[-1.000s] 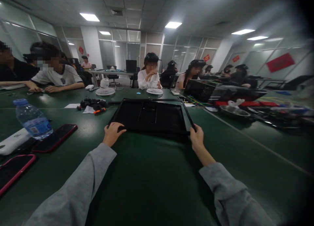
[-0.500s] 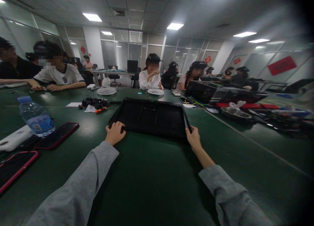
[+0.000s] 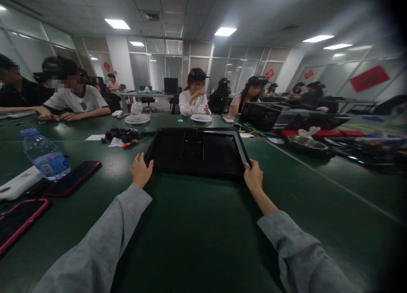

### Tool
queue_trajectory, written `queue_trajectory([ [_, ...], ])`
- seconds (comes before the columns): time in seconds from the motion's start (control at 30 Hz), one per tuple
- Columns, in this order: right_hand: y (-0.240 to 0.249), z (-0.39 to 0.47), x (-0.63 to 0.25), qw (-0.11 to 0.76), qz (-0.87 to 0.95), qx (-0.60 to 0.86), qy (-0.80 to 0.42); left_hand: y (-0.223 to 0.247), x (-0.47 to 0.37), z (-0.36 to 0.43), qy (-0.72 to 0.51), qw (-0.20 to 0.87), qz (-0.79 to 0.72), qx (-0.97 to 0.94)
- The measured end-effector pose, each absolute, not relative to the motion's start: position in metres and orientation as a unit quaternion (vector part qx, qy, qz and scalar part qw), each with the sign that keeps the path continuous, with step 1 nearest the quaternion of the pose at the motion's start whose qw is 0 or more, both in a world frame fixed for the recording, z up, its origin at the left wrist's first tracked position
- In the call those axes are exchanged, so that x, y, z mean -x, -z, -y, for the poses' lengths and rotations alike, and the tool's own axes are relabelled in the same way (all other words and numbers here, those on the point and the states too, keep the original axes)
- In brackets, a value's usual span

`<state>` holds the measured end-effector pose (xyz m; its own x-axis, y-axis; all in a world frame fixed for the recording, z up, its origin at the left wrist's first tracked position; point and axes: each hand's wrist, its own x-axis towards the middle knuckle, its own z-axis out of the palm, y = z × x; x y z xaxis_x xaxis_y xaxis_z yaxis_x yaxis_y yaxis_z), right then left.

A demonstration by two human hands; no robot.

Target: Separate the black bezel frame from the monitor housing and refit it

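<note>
A wide black rectangular panel with a raised rim [image 3: 210,160], much like a monitor shell, lies on the green table in front of me. An upright recess with thin lines shows near its middle. Along its right side runs a thin rim strip, paler at the edge. My right hand [image 3: 253,175] is closed on the front right corner of that rim, thumb on top. At the opposite corner, my left hand [image 3: 141,170] has its thumb and fingers apart beside the left edge. Whether its fingertips touch the panel is hard to tell.
Left of me are a water bottle [image 3: 47,157], a white device [image 3: 20,182] and two red-edged phones [image 3: 74,178]. Beyond the panel sit black parts [image 3: 122,134] and small white fans [image 3: 137,119]. A metal bowl [image 3: 307,145] stands right. Several people sit around.
My left hand has come off the front left corner and spread its fingers, shifting slightly left. The panel has turned a little and lies squarer to me. My right hand keeps its grip.
</note>
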<state>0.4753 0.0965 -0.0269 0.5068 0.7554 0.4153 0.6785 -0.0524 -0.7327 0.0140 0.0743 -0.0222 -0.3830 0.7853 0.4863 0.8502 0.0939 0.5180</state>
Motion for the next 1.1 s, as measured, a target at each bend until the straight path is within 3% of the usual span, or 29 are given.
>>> queue_trajectory([
  [0.1, 0.021, -0.089, -0.467, 0.499, 0.502, 0.706, -0.021, 0.031, -0.001, -0.085, 0.373, -0.038, 0.747, 0.549],
  [0.33, 0.014, -0.085, -0.459, 0.522, 0.518, 0.677, 0.002, 0.035, 0.011, -0.089, 0.452, -0.092, 0.731, 0.503],
  [0.63, 0.021, -0.096, -0.477, 0.523, 0.498, 0.692, -0.001, 0.032, 0.007, -0.087, 0.494, -0.063, 0.683, 0.535],
  [1.1, 0.043, -0.121, -0.503, 0.518, 0.501, 0.691, -0.056, 0.037, 0.007, -0.089, 0.483, -0.124, 0.664, 0.557],
])
